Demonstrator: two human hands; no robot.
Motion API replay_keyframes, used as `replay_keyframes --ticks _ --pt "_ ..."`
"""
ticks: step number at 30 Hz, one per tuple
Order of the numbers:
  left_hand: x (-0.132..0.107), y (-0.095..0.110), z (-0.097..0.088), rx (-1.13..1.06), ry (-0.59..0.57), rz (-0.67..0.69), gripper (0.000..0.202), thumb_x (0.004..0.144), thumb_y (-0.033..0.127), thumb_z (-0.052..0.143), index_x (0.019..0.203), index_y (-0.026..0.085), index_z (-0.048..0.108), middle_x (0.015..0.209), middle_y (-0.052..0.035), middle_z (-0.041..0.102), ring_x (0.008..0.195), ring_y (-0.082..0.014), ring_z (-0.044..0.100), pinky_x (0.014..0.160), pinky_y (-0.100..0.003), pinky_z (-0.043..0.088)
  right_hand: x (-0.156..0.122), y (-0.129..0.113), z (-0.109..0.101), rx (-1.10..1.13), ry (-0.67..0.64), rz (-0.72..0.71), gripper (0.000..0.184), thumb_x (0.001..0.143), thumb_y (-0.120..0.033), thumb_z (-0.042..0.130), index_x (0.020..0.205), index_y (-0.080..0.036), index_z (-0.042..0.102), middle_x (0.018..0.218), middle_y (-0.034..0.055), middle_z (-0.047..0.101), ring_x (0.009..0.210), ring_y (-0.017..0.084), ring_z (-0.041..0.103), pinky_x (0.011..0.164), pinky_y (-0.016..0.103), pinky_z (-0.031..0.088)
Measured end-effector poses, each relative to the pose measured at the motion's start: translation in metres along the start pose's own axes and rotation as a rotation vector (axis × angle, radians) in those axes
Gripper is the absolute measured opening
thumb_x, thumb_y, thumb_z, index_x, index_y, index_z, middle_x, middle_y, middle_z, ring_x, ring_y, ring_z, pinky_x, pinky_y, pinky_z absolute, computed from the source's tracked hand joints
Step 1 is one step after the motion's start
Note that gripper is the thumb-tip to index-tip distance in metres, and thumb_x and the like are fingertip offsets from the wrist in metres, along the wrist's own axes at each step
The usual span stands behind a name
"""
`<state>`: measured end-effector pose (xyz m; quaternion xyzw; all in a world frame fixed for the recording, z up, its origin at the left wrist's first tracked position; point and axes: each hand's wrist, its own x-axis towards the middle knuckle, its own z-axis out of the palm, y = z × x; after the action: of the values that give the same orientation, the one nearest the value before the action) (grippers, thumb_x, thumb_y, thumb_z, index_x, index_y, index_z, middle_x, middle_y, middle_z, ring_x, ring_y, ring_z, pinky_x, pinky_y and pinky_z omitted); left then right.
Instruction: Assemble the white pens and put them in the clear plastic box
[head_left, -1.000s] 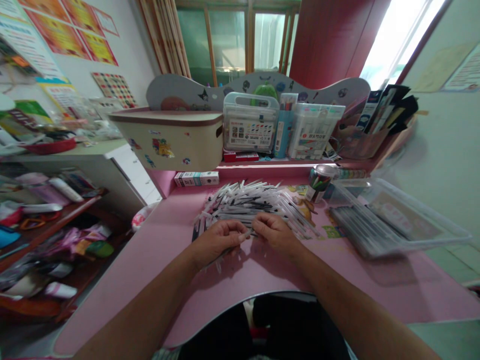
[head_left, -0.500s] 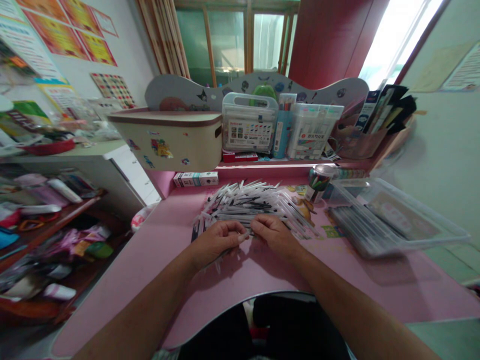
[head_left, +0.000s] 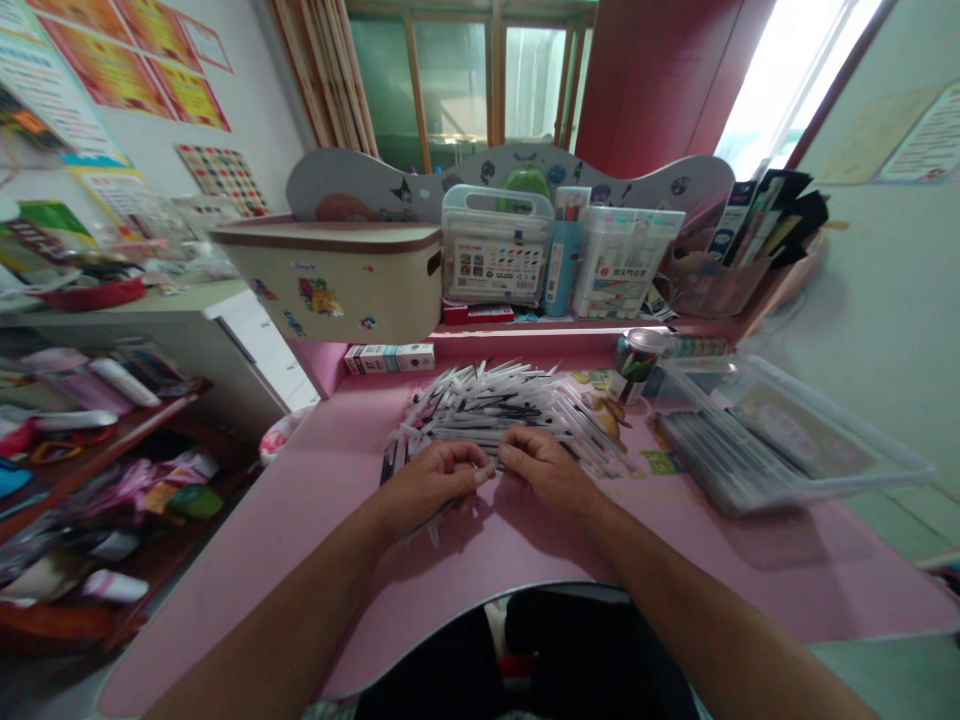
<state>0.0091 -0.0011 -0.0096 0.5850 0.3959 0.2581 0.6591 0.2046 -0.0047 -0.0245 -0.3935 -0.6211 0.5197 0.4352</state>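
Observation:
A heap of white and black pens point(head_left: 495, 405) lies on the pink desk point(head_left: 300, 520) in front of me. My left hand point(head_left: 431, 480) is closed, its fingers curled around a bunch of pens whose ends stick out below the palm. My right hand point(head_left: 544, 468) is closed too, pinching one end of a pen point(head_left: 491, 467) that spans the gap between both hands, at the near edge of the heap.
A clear plastic tray point(head_left: 787, 440) holding pens sits at the right. A can point(head_left: 636, 365) stands behind the heap. A cream box point(head_left: 337, 275), marker cases point(head_left: 495, 250) and a small carton point(head_left: 390, 357) line the back shelf. Cluttered shelves point(head_left: 90, 430) stand at left.
Both hands stay together on the pen at the heap's near edge; only the view has drifted slightly.

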Motion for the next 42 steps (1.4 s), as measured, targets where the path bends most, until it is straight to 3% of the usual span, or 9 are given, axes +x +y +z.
replay_keyframes --ticks 10,16,21,26,29,42 --pt "-0.0009 0.0028 0.0032 0.055 0.008 -0.014 0.039 0.072 0.049 0.074 0.085 0.015 0.060 0.052 0.0052 0.053 0.043 -0.0064 0.040 0.044 -0.019 0.025 0.0023 0.0013 -0.0014 -0.118 -0.009 0.005 0.040 0.087 -0.044 0.057 0.058 -0.018 0.048 0.057 -0.0043 0.037 0.057 0.010 0.033 0.054 0.025 0.025" --pt "-0.0004 0.0014 0.0001 0.038 0.016 -0.007 0.037 0.071 0.046 0.076 0.084 0.015 0.060 0.055 0.0047 0.054 0.045 -0.0065 0.041 0.045 -0.019 0.026 0.0008 0.0026 -0.0003 0.004 0.008 0.046 0.040 0.084 -0.051 0.062 0.064 -0.019 0.047 0.055 -0.0059 0.039 0.050 0.008 0.036 0.048 0.022 0.026" --pt "0.0012 0.0001 -0.0038 0.041 0.015 -0.004 0.033 0.071 0.044 0.076 0.078 0.015 0.060 0.052 0.0057 0.053 0.044 -0.0065 0.040 0.044 -0.020 0.026 -0.0006 0.0063 0.0013 0.151 -0.118 0.120 0.041 0.080 -0.058 0.066 0.076 -0.020 0.050 0.055 -0.0064 0.048 0.044 0.009 0.042 0.043 0.020 0.030" --pt "0.0014 -0.0002 -0.0055 0.062 0.036 0.006 0.032 0.071 0.043 0.075 0.075 0.015 0.061 0.053 0.0045 0.054 0.044 -0.0067 0.041 0.044 -0.020 0.027 0.0001 0.0066 0.0013 0.017 -0.030 0.057 0.047 0.090 -0.058 0.053 0.063 -0.020 0.044 0.054 -0.0053 0.040 0.048 0.009 0.037 0.045 0.022 0.027" --pt "0.0008 0.0007 -0.0052 0.065 0.039 0.000 0.031 0.071 0.043 0.075 0.074 0.015 0.061 0.052 0.0047 0.054 0.043 -0.0064 0.040 0.044 -0.020 0.027 -0.0001 0.0049 0.0004 -0.052 -0.044 0.035 0.049 0.092 -0.057 0.051 0.061 -0.020 0.044 0.053 -0.0048 0.039 0.050 0.009 0.035 0.047 0.023 0.026" --pt "0.0007 0.0023 -0.0065 0.052 0.042 0.007 0.033 0.071 0.045 0.075 0.073 0.014 0.062 0.051 0.0032 0.055 0.044 -0.0066 0.042 0.045 -0.020 0.028 -0.0012 0.0041 0.0021 0.032 -0.034 0.029 0.042 0.090 -0.053 0.056 0.067 -0.020 0.045 0.059 -0.0051 0.042 0.053 0.009 0.039 0.049 0.022 0.031"
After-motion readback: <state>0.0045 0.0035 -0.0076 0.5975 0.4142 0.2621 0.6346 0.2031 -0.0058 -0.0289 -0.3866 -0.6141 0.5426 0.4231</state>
